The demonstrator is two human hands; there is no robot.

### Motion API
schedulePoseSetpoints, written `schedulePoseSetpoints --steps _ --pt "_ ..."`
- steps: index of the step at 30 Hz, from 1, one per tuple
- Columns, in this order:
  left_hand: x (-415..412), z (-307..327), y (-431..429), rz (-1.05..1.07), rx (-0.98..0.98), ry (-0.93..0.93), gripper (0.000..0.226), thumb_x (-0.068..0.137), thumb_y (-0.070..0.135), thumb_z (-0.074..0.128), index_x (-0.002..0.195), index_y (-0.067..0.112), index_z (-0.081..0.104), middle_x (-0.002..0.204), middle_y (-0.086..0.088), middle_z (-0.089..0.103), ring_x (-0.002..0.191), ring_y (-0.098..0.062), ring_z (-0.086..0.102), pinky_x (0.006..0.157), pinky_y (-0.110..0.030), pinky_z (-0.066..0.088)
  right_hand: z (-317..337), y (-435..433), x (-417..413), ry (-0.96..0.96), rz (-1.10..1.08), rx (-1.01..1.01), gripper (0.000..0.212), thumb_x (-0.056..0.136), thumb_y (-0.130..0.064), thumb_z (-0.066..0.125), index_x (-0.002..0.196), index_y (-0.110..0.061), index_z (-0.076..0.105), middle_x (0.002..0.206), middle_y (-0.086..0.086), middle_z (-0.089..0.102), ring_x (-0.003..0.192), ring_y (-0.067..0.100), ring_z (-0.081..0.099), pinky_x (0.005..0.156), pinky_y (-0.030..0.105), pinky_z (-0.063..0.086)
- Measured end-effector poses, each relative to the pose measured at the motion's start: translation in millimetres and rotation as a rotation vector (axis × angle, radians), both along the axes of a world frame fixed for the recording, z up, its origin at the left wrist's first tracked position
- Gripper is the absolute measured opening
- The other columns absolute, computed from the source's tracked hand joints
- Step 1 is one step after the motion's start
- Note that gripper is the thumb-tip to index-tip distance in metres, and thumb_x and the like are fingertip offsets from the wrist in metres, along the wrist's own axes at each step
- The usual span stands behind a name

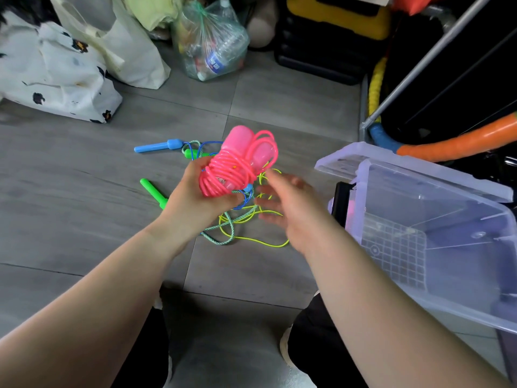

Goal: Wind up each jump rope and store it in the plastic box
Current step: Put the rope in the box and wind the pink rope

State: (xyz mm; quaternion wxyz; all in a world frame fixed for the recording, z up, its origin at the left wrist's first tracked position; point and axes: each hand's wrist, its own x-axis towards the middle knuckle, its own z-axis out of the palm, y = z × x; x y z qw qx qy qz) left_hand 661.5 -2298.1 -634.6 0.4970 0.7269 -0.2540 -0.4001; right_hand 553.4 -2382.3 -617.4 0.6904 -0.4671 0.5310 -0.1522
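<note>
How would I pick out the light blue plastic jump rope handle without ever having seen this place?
Start at the grey tiled floor, at the loose tangle of ropes in its middle. The light blue plastic handle lies at the tangle's far left edge, pointing left. Unlike the bright green plastic handle nearer the person, it is pale blue with a bulbous end.

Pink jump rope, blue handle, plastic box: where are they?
pink jump rope [232, 169]: head view, on the wound coils.
blue handle [156, 147]: head view, middle of its shaft.
plastic box [397, 247]: head view, on its bare gridded bottom.
</note>
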Motion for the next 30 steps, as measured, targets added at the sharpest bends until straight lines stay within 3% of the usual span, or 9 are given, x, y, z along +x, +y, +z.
schedulePoseSetpoints --steps 4,6,10,15,16,19,21,26,30 --pt "-7.8 4.2 1.5 -0.149 -0.035 -0.071 0.072 0.057 0.017 0.071 0.116 0.039 0.038 0.088 0.021 0.055 0.073 0.008 0.057 0.074 -0.015 0.046 -8.3 15.0 3.3 -0.069 0.097 -0.019 0.015 0.082 -0.027 0.060 0.096 -0.024 0.053 0.101 -0.003 0.063 0.098 0.017 0.060 0.082 0.030 0.044" --pt "-12.9 8.6 1.8 -0.276 -0.032 -0.095 0.074 0.067 0.004 0.067 0.119 0.046 0.035 0.086 0.017 0.057 0.069 -0.003 0.056 0.073 -0.020 0.048 -11.0 14.5 2.3 -0.099 0.048 -0.008 0.034 0.079 -0.025 0.065 0.109 -0.017 0.053 0.111 0.002 0.064 0.099 0.018 0.061 0.083 0.030 0.046" --pt "-23.9 16.8 5.7 -0.481 -0.017 -0.021 0.072 0.074 -0.005 0.053 0.113 0.053 0.035 0.080 0.016 0.063 0.067 -0.003 0.056 0.056 -0.011 0.045 -11.1 7.9 -9.0 -0.144 -0.045 -0.073 0.011 0.080 -0.016 0.065 0.089 -0.013 0.060 0.084 0.007 0.064 0.071 0.018 0.060 0.062 0.024 0.048" --pt "-40.4 23.1 -8.3 -0.450 -0.089 0.106 0.076 0.081 -0.021 0.035 0.114 0.048 0.033 0.116 0.017 0.050 0.079 0.007 0.061 0.060 -0.006 0.041 -4.1 -6.3 -37.0 -0.117 -0.075 -0.169 0.016 0.081 -0.012 0.063 0.096 -0.009 0.058 0.083 0.007 0.064 0.074 0.023 0.061 0.067 0.029 0.048" --pt "-47.7 22.2 -15.3 -0.405 -0.100 0.109 0.072 0.083 -0.020 0.034 0.119 0.042 0.031 0.117 0.009 0.050 0.085 0.003 0.058 0.058 -0.002 0.040 0.6 -11.8 -44.1 -0.114 -0.061 -0.181 0.004 0.082 -0.009 0.060 0.085 -0.011 0.059 0.070 0.004 0.064 0.064 0.022 0.061 0.060 0.027 0.048" --pt "-70.9 9.1 -37.4 -0.289 -0.041 0.004 0.054 0.091 -0.003 0.038 0.136 0.026 0.030 0.112 0.003 0.050 0.089 -0.002 0.050 0.060 0.004 0.034 11.1 -38.1 -70.2 -0.095 -0.140 -0.173 0.020 0.083 -0.005 0.055 0.064 -0.011 0.057 0.041 -0.004 0.058 0.038 0.012 0.056 0.043 0.016 0.043" --pt "-84.7 -4.1 -50.7 -0.279 0.030 -0.053 0.044 0.093 0.005 0.040 0.135 0.016 0.037 0.114 -0.001 0.054 0.085 0.004 0.054 0.061 0.004 0.033 12.9 -56.1 -93.3 -0.061 -0.218 -0.158 0.022 0.082 -0.007 0.055 0.060 -0.010 0.058 0.040 -0.002 0.059 0.038 0.010 0.056 0.047 0.017 0.044" --pt "-124.3 -24.9 -69.5 -0.413 0.156 -0.080 0.042 0.093 0.011 0.044 0.135 0.007 0.038 0.136 -0.011 0.049 0.126 -0.019 0.046 0.089 -0.013 0.031 -6.9 -89.3 -174.4 0.155 -0.233 -0.061 0.013 0.085 -0.008 0.054 0.073 -0.007 0.058 0.065 0.008 0.059 0.059 0.021 0.057 0.059 0.027 0.046" --pt "-149.4 -55.9 -92.0 -0.547 0.233 -0.202 0.044 0.093 0.019 0.045 0.136 0.016 0.038 0.138 -0.006 0.049 0.127 -0.020 0.046 0.105 -0.026 0.033 -48.6 -122.7 -237.5 0.279 -0.338 -0.031 0.012 0.084 -0.003 0.054 0.072 -0.003 0.058 0.039 0.001 0.060 0.036 0.011 0.058 0.040 0.015 0.045"
